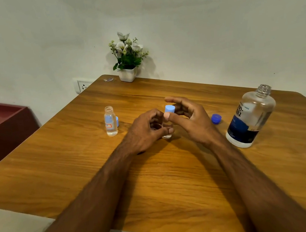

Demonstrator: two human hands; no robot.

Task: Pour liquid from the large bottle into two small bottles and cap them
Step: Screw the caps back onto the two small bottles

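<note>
Wooden table [176,181]: bottles, caps, flowerpot [127,74].

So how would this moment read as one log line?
left hand: holds small bottle | right hand: pinches light-blue cap | other small bottle: uncapped | large bottle: open

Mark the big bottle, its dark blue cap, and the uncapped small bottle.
big bottle [250,118], head view, clear shoulder above label.
dark blue cap [216,118], head view, its side.
uncapped small bottle [110,121], head view, mid body.
</note>
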